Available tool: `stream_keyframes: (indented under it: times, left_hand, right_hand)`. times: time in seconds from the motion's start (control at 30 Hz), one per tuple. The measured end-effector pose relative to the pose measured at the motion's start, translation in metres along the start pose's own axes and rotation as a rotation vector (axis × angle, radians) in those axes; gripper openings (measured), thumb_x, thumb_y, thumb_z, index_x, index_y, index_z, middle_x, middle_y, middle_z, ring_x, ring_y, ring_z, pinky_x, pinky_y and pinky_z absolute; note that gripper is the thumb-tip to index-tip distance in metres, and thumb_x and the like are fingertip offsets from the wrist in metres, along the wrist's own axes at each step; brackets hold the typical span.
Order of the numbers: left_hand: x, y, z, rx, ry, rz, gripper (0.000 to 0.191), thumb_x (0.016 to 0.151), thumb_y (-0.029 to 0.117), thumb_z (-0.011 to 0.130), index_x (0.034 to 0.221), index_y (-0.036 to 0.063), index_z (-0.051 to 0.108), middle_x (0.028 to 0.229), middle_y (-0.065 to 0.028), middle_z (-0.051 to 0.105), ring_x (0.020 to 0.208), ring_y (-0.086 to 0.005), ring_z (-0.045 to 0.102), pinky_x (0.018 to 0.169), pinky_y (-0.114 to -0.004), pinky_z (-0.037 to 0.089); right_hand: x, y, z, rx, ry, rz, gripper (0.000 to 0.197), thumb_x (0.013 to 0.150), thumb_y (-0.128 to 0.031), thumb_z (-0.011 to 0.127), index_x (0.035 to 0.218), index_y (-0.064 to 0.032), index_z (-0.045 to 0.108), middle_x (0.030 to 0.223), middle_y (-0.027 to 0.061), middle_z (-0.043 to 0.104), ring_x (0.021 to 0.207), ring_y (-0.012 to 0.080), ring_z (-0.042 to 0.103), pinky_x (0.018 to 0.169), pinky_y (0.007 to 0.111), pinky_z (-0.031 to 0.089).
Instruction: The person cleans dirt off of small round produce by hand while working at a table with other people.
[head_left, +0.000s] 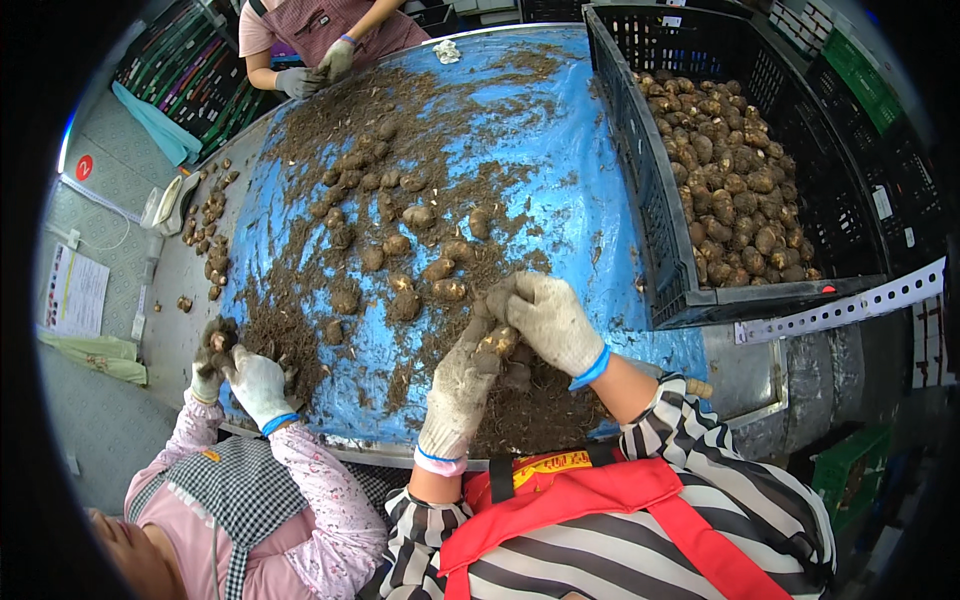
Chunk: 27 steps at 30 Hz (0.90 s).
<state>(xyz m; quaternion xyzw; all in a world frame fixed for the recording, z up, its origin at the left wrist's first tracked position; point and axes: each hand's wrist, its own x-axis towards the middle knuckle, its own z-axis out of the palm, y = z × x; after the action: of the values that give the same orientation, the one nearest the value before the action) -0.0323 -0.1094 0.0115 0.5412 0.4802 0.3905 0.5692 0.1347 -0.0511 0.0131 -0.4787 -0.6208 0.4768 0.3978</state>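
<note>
My left hand (461, 382), in a soiled white knit glove, holds a small taro corm (501, 341) with its pale yellowish side up. Just above the corm, my right hand (551, 315), gloved alike, curls its dirt-darkened fingers against the left fingertips. What lies between the right fingers is hidden. Below both hands is a heap of dark soil and fine roots (536, 420). Beyond them, several loose taro corms (448, 289) lie scattered over the soil-covered blue plastic sheet (562, 202).
A black plastic crate (664, 202) heaped with taro corms (739, 187) stands at the right. To the left, a co-worker's gloved hands (240, 375) hold a corm; another person's gloved hands (319, 71) are across the table. Small corms (214, 217) line the metal table edge.
</note>
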Motion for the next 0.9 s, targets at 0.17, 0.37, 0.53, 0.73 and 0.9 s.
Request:
stream_keyframes:
  times: [0.17, 0.37, 0.53, 0.73, 0.9]
  left_hand:
    - [0.001, 0.007, 0.003, -0.373, -0.013, 0.054, 0.089, 0.091, 0.041, 0.070, 0.153, -0.0026, 0.024, 0.140, -0.0145, 0.052, 0.117, -0.0190, 0.056, 0.097, -0.031, 0.048]
    - [0.003, 0.002, -0.003, 0.117, 0.087, 0.033, 0.076, 0.091, 0.011, 0.060, 0.154, -0.0026, 0.020, 0.140, -0.0161, 0.052, 0.118, -0.0177, 0.055, 0.098, -0.028, 0.045]
    - [0.006, 0.013, 0.001, 0.022, 0.125, -0.069, 0.065, 0.090, 0.005, 0.058, 0.149, -0.0059, 0.032, 0.137, -0.0145, 0.056, 0.115, -0.0149, 0.057, 0.097, -0.027, 0.046]
    - [0.005, -0.003, 0.003, 0.349, 0.239, 0.265, 0.063, 0.088, 0.001, 0.062, 0.146, -0.0055, 0.039, 0.127, -0.0190, 0.063, 0.110, -0.0221, 0.064, 0.095, -0.030, 0.049]
    - [0.002, 0.013, 0.004, 0.431, 0.212, 0.166, 0.066, 0.088, 0.001, 0.060, 0.149, -0.0019, 0.035, 0.137, -0.0231, 0.056, 0.117, -0.0250, 0.062, 0.096, -0.033, 0.050]
  right_hand:
    - [0.002, 0.027, -0.012, 0.157, 0.013, -0.018, 0.028, 0.091, -0.017, 0.061, 0.112, -0.0014, 0.069, 0.098, 0.0140, 0.069, 0.088, 0.0153, 0.063, 0.078, 0.032, 0.052]
    - [-0.007, 0.010, -0.009, -0.213, -0.169, -0.138, 0.033, 0.085, -0.020, 0.067, 0.116, -0.0102, 0.071, 0.094, 0.0148, 0.065, 0.086, 0.0292, 0.064, 0.080, 0.037, 0.052]
    - [-0.011, 0.023, 0.003, 0.201, -0.008, -0.112, 0.020, 0.085, -0.013, 0.065, 0.099, -0.0010, 0.072, 0.091, 0.0146, 0.067, 0.085, 0.0256, 0.064, 0.075, 0.034, 0.052]
    - [-0.007, 0.014, -0.007, 0.151, -0.079, 0.146, 0.024, 0.087, -0.012, 0.066, 0.107, 0.0006, 0.069, 0.096, 0.0146, 0.068, 0.090, 0.0231, 0.066, 0.077, 0.034, 0.053]
    - [-0.016, 0.009, -0.003, -0.116, -0.145, -0.184, 0.033, 0.087, -0.012, 0.067, 0.119, -0.0072, 0.068, 0.099, 0.0134, 0.068, 0.094, 0.0223, 0.067, 0.083, 0.034, 0.053]
